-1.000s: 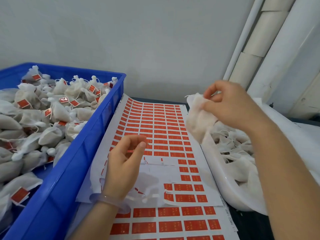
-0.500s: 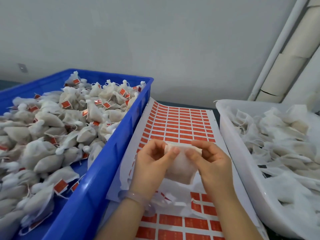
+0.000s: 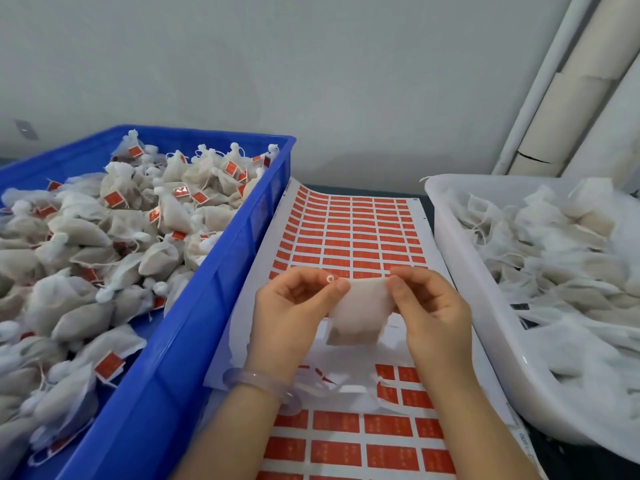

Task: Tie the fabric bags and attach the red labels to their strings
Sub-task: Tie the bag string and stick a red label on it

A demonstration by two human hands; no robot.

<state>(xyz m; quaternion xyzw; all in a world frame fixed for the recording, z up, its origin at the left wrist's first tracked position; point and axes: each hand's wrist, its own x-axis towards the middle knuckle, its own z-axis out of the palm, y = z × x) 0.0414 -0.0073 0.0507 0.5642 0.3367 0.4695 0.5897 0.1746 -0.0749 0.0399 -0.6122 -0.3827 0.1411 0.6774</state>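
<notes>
Pinched at its two upper corners between left hand (image 3: 294, 317) and right hand (image 3: 433, 313): one small white fabric bag (image 3: 360, 313), stretched flat and hanging just above a sheet of red labels (image 3: 349, 233). Left thumb and forefinger closed on the bag's upper left edge, the other fingers curled in behind. Right fingers curled the same way onto the upper right edge. Mouth of the bag not gathered; its string too blurred to make out.

Directly under the hands, a bare white patch of backing paper with a few loose curled strips, rows of labels intact above and below it. A second label sheet (image 3: 363, 452) partly tucked beneath, nearest the camera. A pale bracelet (image 3: 256, 382) on the left wrist.

To the left, touching the sheet's edge, a blue crate (image 3: 194, 323) heaped with tied bags (image 3: 114, 237), many carrying red tags. To the right, a white tub (image 3: 460, 271) full of loose, flat bags (image 3: 554, 258). Behind, a grey wall (image 3: 311, 81) and pale pipes (image 3: 571, 81) in the corner.
</notes>
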